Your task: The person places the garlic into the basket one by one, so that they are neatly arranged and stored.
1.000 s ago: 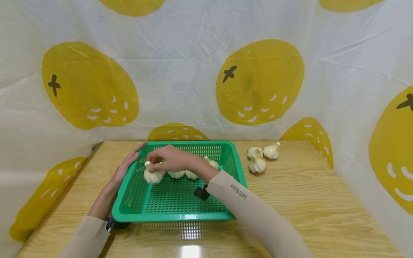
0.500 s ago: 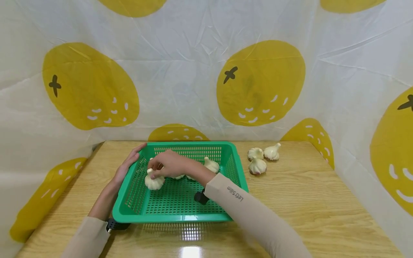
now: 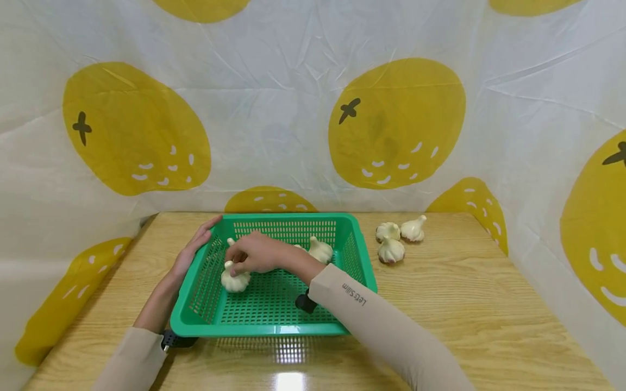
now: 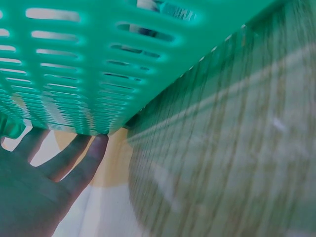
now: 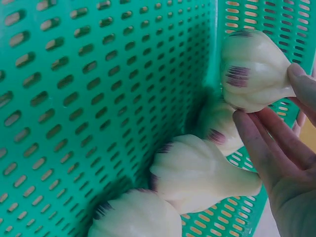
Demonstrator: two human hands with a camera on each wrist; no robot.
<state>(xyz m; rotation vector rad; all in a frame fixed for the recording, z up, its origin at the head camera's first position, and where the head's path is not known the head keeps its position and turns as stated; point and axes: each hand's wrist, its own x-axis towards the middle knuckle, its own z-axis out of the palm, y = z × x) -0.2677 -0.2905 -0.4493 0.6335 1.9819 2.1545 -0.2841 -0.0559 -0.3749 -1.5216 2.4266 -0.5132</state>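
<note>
My right hand (image 3: 256,253) pinches a white garlic bulb (image 3: 236,279) by its neck, inside the left part of a green plastic basket (image 3: 274,330). In the right wrist view the held garlic bulb (image 5: 254,71) shows purple streaks, with thumb and fingers around its neck. Several other garlic bulbs lie in the basket; one bulb (image 5: 192,173) shows below the held one, and another bulb (image 3: 320,251) sits toward the back right. My left hand (image 3: 189,255) rests along the outside of the basket's left wall, fingers straight; the left wrist view shows its fingertips (image 4: 98,143) touching the slotted side.
Three garlic bulbs (image 3: 390,250) lie grouped on the wooden table (image 3: 440,304) right of the basket. A white curtain (image 3: 274,136) with yellow fruit prints hangs behind the table and at its sides.
My right hand has moved the held garlic bulb slightly down and toward the front within the basket. A bulb's neck behind the hand has come into view. The left hand has stayed in place.
</note>
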